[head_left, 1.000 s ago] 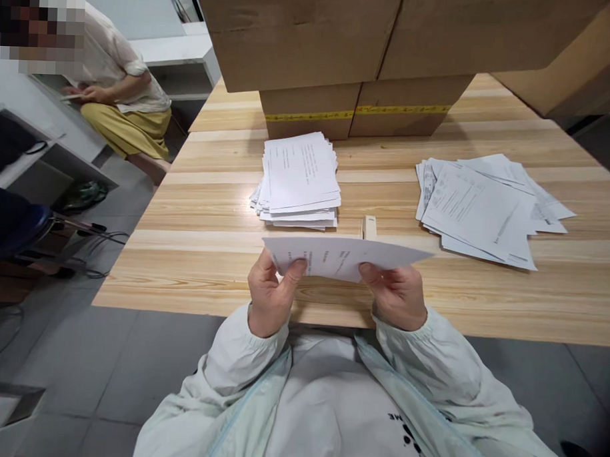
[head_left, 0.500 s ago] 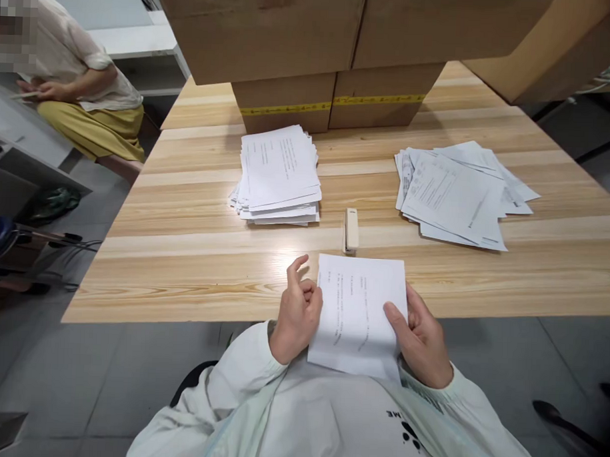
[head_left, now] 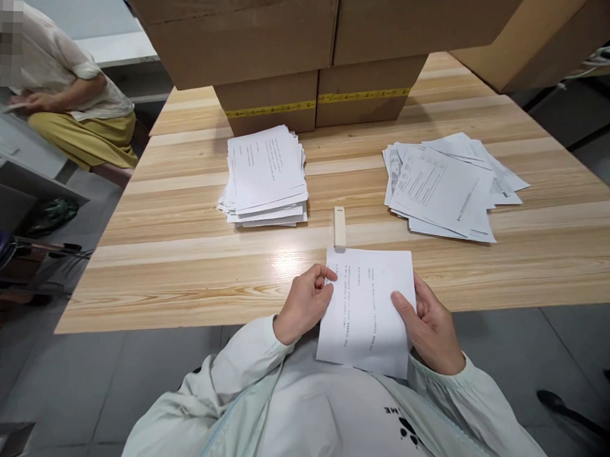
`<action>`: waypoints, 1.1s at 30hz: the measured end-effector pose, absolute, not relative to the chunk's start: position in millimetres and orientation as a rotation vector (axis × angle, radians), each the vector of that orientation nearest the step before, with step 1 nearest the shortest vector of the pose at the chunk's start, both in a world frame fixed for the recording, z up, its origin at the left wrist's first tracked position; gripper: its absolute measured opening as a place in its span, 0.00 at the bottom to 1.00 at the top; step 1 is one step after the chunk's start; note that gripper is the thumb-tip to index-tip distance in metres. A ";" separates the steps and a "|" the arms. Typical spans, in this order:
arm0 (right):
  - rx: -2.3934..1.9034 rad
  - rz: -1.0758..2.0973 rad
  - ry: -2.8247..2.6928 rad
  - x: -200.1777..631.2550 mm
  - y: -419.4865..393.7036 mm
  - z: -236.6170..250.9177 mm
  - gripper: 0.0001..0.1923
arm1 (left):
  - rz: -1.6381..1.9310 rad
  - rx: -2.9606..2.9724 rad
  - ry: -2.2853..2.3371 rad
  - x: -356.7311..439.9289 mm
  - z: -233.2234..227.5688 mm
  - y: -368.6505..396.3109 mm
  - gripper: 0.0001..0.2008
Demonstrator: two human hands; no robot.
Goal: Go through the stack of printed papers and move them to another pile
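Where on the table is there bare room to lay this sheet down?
Bare wood lies left of the neat stack to the table edge, and along the near edge right of the right hand. Crowded: stapler between both stacks, loose pile, boxes behind.

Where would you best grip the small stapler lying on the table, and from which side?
Grip the stapler across its two long sides, coming down from above. It lies flat and narrow, long axis pointing away from the person, with bare table on both sides. Its near end meets the sheet held by the left hand and right hand.
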State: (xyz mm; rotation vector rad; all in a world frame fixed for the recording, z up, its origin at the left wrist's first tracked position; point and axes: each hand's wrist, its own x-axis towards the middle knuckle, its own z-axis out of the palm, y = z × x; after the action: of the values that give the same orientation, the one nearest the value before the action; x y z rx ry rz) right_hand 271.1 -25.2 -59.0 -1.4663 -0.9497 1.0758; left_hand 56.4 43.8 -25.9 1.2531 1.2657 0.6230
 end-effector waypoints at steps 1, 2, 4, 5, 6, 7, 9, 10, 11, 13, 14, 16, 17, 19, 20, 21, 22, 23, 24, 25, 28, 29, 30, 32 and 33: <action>-1.468 1.097 -0.938 271.5 -25.3 -58.5 0.33 | 0.622 1.252 1.263 56.4 -26.1 44.2 0.08; -1.470 1.117 -0.923 271.7 -25.4 -57.7 0.34 | 0.621 1.249 1.260 56.3 -26.2 44.4 0.08; -1.477 1.152 -0.894 271.3 -25.4 -55.5 0.35 | 0.619 1.245 1.252 56.1 -26.3 44.6 0.08; -1.480 1.161 -0.881 270.9 -25.3 -54.4 0.35 | 0.616 1.245 1.249 56.0 -26.3 44.6 0.08; -1.481 1.167 -0.872 270.5 -25.1 -53.3 0.35 | 0.614 1.245 1.247 55.9 -26.4 44.5 0.08; -1.481 1.170 -0.867 270.3 -25.0 -52.4 0.35 | 0.612 1.245 1.244 55.8 -26.5 44.4 0.08; -1.481 1.171 -0.862 270.8 -24.8 -51.8 0.35 | 0.613 1.246 1.234 55.2 -26.7 43.5 0.08; -1.484 1.174 -0.855 271.7 -25.0 -52.0 0.34 | 0.618 1.250 1.226 54.7 -26.8 42.7 0.08; -1.489 1.187 -0.847 273.0 -25.2 -52.5 0.34 | 0.627 1.261 1.215 53.9 -26.9 41.7 0.07; -1.504 1.245 -0.841 276.4 -26.2 -53.9 0.32 | 0.655 1.292 1.194 51.7 -27.1 39.0 0.06; -1.508 1.281 -0.846 278.0 -26.7 -54.5 0.31 | 0.668 1.307 1.186 50.4 -27.1 37.6 0.05; -1.506 1.326 -0.871 279.8 -27.4 -54.8 0.27 | 0.681 1.314 1.178 48.0 -27.4 35.4 0.05; -1.503 1.330 -0.881 279.7 -27.4 -54.4 0.26 | 0.682 1.300 1.178 47.1 -27.7 34.8 0.05; -1.502 1.315 -0.886 278.0 -26.6 -52.4 0.25 | 0.676 1.258 1.178 46.2 -28.6 34.9 0.05; -1.501 1.309 -0.884 276.7 -25.9 -51.0 0.25 | 0.675 1.240 1.179 46.3 -29.0 35.4 0.06; -1.500 1.308 -0.879 275.6 -25.2 -49.7 0.25 | 0.673 1.230 1.180 46.6 -29.4 36.2 0.06; -1.499 1.309 -0.873 274.7 -24.4 -48.5 0.25 | 0.672 1.228 1.183 47.2 -29.6 37.0 0.06; -1.498 1.313 -0.866 274.2 -23.7 -47.4 0.25 | 0.671 1.236 1.188 47.8 -29.5 37.8 0.06; -1.497 1.314 -0.858 274.3 -23.0 -46.7 0.25 | 0.671 1.249 1.195 48.5 -29.2 38.6 0.06; -1.499 1.313 -0.849 274.8 -22.5 -46.3 0.25 | 0.671 1.264 1.204 49.2 -28.6 39.2 0.06; -1.510 1.321 -0.840 277.4 -21.6 -47.1 0.26 | 0.668 1.298 1.222 51.1 -26.6 40.9 0.07; -1.515 1.328 -0.846 278.1 -21.3 -48.1 0.26 | 0.666 1.299 1.223 51.7 -26.2 41.7 0.07; -1.519 1.333 -0.853 278.9 -21.1 -49.2 0.27 | 0.665 1.295 1.221 52.5 -26.0 42.7 0.07; -1.527 1.332 -0.874 281.2 -20.7 -51.7 0.29 | 0.661 1.274 1.212 54.5 -26.3 45.6 0.07; -1.540 1.321 -0.887 283.6 -20.3 -52.5 0.30 | 0.659 1.259 1.204 55.6 -26.7 47.3 0.08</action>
State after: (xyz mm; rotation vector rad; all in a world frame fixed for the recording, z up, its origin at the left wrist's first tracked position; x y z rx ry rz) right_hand 283.6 -20.3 -52.5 -1.5399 -0.8869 1.3209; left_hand 55.6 47.3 -26.7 1.2592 1.2041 0.6592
